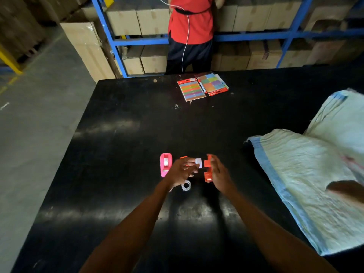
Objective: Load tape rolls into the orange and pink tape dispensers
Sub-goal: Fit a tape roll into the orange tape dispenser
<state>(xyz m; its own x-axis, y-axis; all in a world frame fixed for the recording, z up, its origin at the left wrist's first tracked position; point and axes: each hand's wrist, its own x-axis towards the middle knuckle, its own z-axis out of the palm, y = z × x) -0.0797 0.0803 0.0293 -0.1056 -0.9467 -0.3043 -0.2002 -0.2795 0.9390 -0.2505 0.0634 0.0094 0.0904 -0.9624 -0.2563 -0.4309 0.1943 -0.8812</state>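
Note:
A pink tape dispenser stands on the black table with a pale roll seated in it. Right beside it, my left hand pinches a small white tape roll at its fingertips; a small orange piece shows behind the fingers. My right hand grips the orange tape dispenser, held on its side just right of the white roll. A clear tape roll lies flat on the table below my left hand.
Two packs of coloured sticky notes lie at the table's far edge. Large pale woven sacks cover the right side. A person in a red shirt stands behind the table at blue shelving filled with cardboard boxes.

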